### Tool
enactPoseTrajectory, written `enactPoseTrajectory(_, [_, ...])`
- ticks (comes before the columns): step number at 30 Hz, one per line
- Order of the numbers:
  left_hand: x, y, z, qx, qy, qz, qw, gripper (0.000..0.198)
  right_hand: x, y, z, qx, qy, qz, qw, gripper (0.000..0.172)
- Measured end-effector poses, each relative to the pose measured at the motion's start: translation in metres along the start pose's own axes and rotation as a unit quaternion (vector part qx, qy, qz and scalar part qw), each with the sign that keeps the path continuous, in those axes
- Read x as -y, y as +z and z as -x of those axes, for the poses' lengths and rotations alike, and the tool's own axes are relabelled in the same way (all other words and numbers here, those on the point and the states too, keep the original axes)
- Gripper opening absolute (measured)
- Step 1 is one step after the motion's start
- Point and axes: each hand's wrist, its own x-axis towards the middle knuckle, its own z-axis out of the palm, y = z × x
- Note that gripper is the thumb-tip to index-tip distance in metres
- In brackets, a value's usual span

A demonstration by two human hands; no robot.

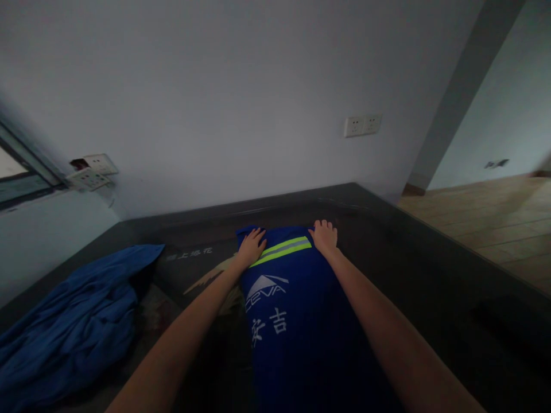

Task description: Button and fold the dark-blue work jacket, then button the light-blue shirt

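A blue work garment (297, 321) with a yellow-green reflective stripe and white lettering lies flat on a dark surface (430, 269) in front of me. My left hand (252, 245) rests open on its far left corner, fingers stretched flat. My right hand (325, 235) lies open on its far right corner, fingers spread. Both arms reach forward along the cloth's two sides.
A heap of crumpled blue cloth (73, 321) lies at the left of the surface. A white wall with a double socket (362, 125) stands behind. More sockets (91, 172) and a window frame are at the left. Tiled floor (486, 218) lies to the right.
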Motion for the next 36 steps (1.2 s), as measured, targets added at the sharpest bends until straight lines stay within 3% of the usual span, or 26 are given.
enactPoseTrajectory(6, [-0.006,-0.027,0.020,-0.100,-0.035,0.014,0.994,0.033,-0.010,-0.024,-0.004,0.066,0.021,-0.015,0.997,0.040])
enactPoseTrajectory(10, [0.023,-0.045,0.039,-0.118,-0.105,0.017,0.987,0.033,-0.023,-0.049,0.007,0.086,0.001,-0.017,0.996,0.033])
enactPoseTrajectory(13, [0.050,-0.051,0.042,-0.105,-0.163,0.024,0.981,0.034,-0.017,-0.064,0.020,0.063,-0.040,-0.020,0.997,0.026])
enactPoseTrajectory(17, [0.069,-0.054,0.023,-0.073,-0.173,0.039,0.981,0.034,0.014,-0.072,0.034,0.052,-0.120,-0.053,0.990,0.020])
enactPoseTrajectory(21, [0.074,-0.056,-0.009,-0.040,-0.131,0.043,0.990,0.035,0.036,-0.061,0.049,0.044,-0.189,-0.063,0.979,0.017])
enactPoseTrajectory(26, [0.089,-0.057,-0.046,0.040,-0.079,0.035,0.995,0.026,0.034,-0.037,0.065,0.015,-0.212,-0.063,0.975,0.019])
enactPoseTrajectory(30, [0.103,-0.057,-0.068,0.093,-0.060,0.030,0.993,0.022,0.032,-0.033,0.067,0.017,-0.217,-0.079,0.973,0.021])
enactPoseTrajectory(36, [0.108,-0.062,-0.076,0.132,-0.017,0.052,0.990,0.024,0.034,-0.034,0.065,0.027,-0.214,-0.079,0.973,0.021])
